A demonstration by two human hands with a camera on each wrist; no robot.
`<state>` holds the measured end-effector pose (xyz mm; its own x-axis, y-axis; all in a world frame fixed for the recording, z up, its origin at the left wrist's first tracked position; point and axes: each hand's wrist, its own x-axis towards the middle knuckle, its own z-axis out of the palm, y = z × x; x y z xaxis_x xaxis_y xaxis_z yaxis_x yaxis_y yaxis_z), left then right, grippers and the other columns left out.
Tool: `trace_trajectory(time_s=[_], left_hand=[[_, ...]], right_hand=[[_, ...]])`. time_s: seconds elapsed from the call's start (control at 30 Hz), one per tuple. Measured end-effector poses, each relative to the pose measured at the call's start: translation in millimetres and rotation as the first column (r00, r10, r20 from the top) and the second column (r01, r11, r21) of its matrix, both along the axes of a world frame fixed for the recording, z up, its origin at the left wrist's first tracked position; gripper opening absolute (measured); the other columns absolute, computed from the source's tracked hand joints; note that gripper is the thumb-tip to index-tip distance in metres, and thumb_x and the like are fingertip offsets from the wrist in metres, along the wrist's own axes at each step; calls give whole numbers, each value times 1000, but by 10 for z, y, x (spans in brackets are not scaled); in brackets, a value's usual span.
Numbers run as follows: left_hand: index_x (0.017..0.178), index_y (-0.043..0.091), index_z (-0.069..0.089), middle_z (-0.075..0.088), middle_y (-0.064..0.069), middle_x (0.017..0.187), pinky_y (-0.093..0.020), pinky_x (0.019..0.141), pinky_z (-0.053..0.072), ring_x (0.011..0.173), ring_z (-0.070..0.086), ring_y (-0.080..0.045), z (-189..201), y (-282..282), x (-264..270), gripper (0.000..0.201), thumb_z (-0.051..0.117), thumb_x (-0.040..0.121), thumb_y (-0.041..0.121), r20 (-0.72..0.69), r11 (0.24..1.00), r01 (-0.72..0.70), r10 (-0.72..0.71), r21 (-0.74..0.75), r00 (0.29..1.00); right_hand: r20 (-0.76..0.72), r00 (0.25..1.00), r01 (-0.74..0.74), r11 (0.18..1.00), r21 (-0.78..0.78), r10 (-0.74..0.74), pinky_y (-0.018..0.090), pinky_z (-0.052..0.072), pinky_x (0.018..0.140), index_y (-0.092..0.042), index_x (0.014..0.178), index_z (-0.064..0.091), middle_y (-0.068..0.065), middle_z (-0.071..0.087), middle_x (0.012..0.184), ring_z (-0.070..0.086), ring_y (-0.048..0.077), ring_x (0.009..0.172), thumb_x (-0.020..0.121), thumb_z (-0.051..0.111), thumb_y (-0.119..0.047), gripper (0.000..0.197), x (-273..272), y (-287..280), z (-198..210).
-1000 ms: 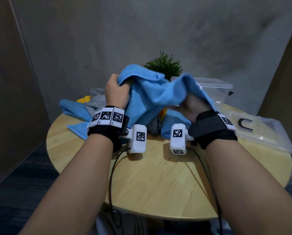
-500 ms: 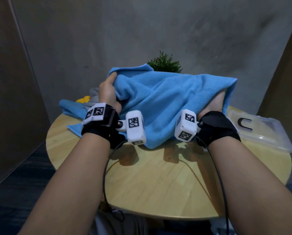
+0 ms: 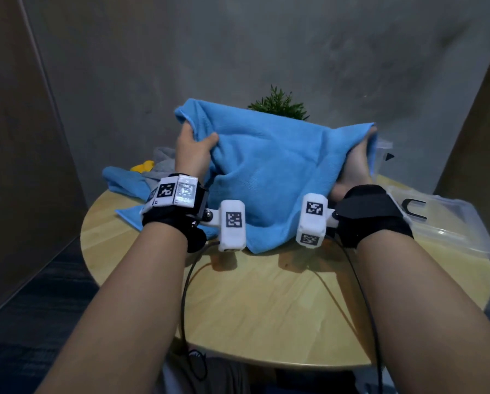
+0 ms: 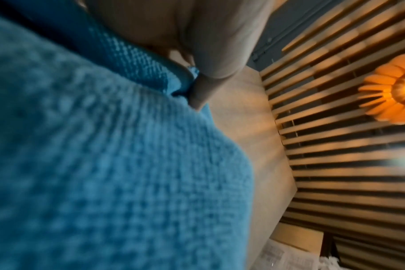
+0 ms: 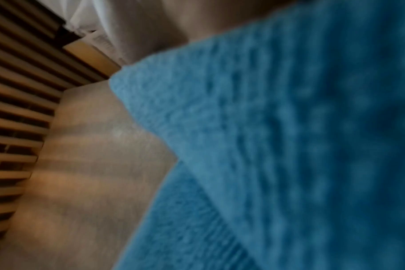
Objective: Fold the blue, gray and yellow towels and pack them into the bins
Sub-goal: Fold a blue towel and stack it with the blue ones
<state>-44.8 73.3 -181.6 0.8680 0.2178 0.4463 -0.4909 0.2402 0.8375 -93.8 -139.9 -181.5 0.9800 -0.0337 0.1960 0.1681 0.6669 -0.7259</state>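
Both hands (image 3: 194,150) (image 3: 354,166) at blue towel (image 3: 272,177) upper corners.

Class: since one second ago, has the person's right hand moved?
Yes. The right hand has swung outward to the right, toward the clear lid, spreading the blue towel.

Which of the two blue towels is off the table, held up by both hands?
The spread blue towel, held by left hand and right hand; the other blue towel lies crumpled behind.

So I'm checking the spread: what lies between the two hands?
In the head view, only the blue towel spans from the left hand to the right hand; each grips an upper corner.
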Motion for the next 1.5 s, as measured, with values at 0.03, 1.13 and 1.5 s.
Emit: trace_trajectory(time_s=[0.03,1.13,1.5], left_hand=[[112,16,54,63,-14,119,-49,97,48,109,61,-29,-20,33,33,38,60,80,-2,-4,999,-45,45,-8,999],[126,8,53,54,-7,128,-13,93,35,118,50,-17,-68,206,102,52,40,80,-10,26,836,-521,525,173,851],[128,9,44,53,-7,126,-22,91,38,114,52,-21,-118,358,116,50,57,81,0,-48,790,-569,593,228,804]], right_hand=[[-25,1000,0,1000,-8,-1,43,57,83,-11,125,59,16,67,117,66,32,105,77,9,-86,102,14,1,-11],[273,628,610,243,-754,-729,35,43,90,0,108,63,17,64,113,58,33,108,91,59,-40,43,316,-222,-144],[210,588,656,308,-689,-781,24,42,78,-17,77,63,-1,58,81,52,16,82,82,59,-11,8,295,-385,-44]])
